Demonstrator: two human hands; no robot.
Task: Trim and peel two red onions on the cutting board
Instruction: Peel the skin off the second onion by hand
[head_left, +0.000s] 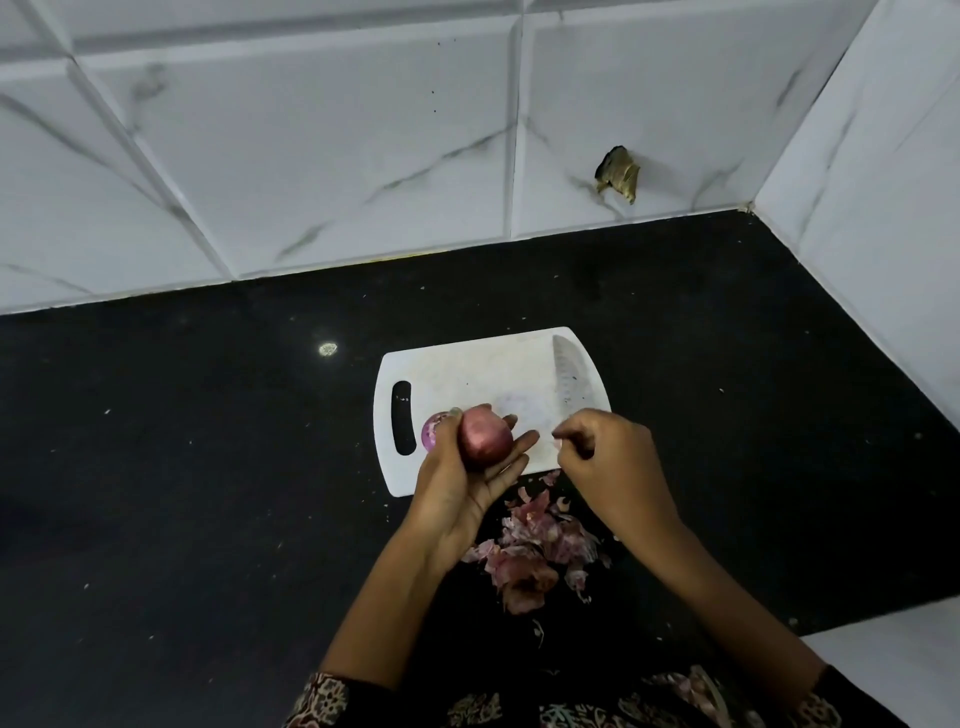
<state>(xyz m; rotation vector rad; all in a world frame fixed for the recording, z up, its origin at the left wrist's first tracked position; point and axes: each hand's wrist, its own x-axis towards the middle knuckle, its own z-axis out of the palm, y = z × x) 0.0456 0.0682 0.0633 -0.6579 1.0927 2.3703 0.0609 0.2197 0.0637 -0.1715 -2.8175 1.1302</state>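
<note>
Left hand (470, 470) cups a round, glossy red onion (485, 435) above the near edge of the white plastic cutting board (467, 374), likely turning it for peeling. Right hand (605, 457) pinches a scrap of skin. Second, peeled onion (431, 430) sits behind the fingers. Steel knife (569, 376) lies far right on the board; papery pink peels (535, 551) heap on the near black counter (208, 467). Open room left.

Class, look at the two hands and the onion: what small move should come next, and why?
Probably drop the scrap pinched in the right hand onto the peel pile, then pinch more skin: the onion in the left hand looks skin-covered.
</note>
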